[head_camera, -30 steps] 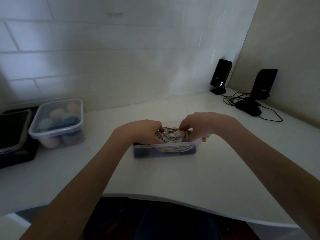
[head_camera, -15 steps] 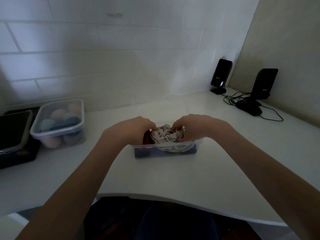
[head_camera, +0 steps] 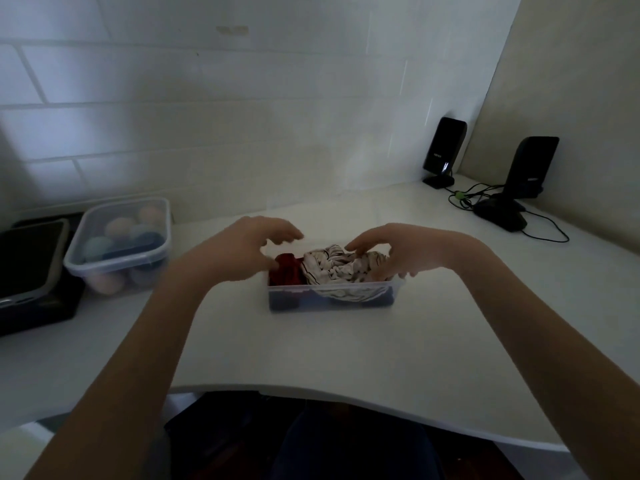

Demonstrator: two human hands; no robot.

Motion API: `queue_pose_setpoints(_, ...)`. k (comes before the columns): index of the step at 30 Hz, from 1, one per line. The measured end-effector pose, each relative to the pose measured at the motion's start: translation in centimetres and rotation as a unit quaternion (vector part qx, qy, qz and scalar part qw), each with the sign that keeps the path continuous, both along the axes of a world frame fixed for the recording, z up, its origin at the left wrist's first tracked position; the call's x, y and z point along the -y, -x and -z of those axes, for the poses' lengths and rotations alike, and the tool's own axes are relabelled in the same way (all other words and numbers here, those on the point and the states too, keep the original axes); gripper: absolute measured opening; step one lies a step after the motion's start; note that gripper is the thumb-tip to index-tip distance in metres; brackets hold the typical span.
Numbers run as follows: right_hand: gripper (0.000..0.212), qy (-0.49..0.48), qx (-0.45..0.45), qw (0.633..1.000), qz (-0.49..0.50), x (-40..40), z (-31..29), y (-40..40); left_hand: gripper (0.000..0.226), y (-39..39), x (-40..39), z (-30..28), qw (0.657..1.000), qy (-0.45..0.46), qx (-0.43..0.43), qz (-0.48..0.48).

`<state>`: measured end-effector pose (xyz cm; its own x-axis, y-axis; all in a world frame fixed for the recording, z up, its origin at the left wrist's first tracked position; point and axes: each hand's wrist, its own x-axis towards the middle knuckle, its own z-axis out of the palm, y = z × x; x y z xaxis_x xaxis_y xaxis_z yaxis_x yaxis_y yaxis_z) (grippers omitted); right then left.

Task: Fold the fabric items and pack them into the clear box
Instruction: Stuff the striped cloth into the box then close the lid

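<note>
— Two boxes are seen on the white desk [head_camera: 346, 358]: what is held at nine o'clock?
— A lidded tub [head_camera: 117, 244] of pastel balls. At centre, the clear box [head_camera: 332, 296] is packed with red fabric [head_camera: 287, 271] and striped fabric [head_camera: 343, 268].
— And the hands?
— The left hand [head_camera: 239, 251] is spread above the red fabric. The right hand [head_camera: 398, 251] is curled loosely on the striped fabric, nothing pinched. Speakers [head_camera: 443, 150] are stood at two o'clock.
</note>
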<state>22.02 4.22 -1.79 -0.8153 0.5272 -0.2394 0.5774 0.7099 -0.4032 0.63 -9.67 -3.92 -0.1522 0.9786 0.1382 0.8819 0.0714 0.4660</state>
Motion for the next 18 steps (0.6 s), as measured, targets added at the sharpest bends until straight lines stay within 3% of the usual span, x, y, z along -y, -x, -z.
queue_pose_setpoints(3,0.046,0.004,-0.124,0.992,0.039,-0.7,0.5,-1.3,0.035,0.6,0.4,0.7,0.984,-0.124,0.106,-0.076)
queue_pose_setpoints(6,0.053,-0.001,-0.229,0.967,0.111,-0.7,2.1,-1.6,0.082,-0.1,0.2,2.5,0.954,-0.094,0.25,-0.135)
queue_pose_setpoints(8,0.07,0.018,-0.235,0.962,0.139,-0.6,3.4,-1.6,0.112,-1.0,0.1,3.4,0.94,-0.037,0.311,-0.133)
queue_pose_setpoints(10,0.083,0.072,-0.23,0.958,0.152,-0.5,4.3,-1.4,0.123,-1.5,-0.4,4.0,0.922,-0.01,0.363,-0.132)
queue_pose_setpoints(15,0.096,0.18,-0.246,0.939,0.157,-0.8,5.9,-0.9,0.116,-1.5,-1.5,4.2,0.908,-0.005,0.396,-0.134)
queue_pose_setpoints(18,0.087,0.305,-0.35,0.86,0.212,-0.5,6.2,-0.6,0.101,-1.1,-1.9,5.0,0.85,-0.049,0.508,-0.129)
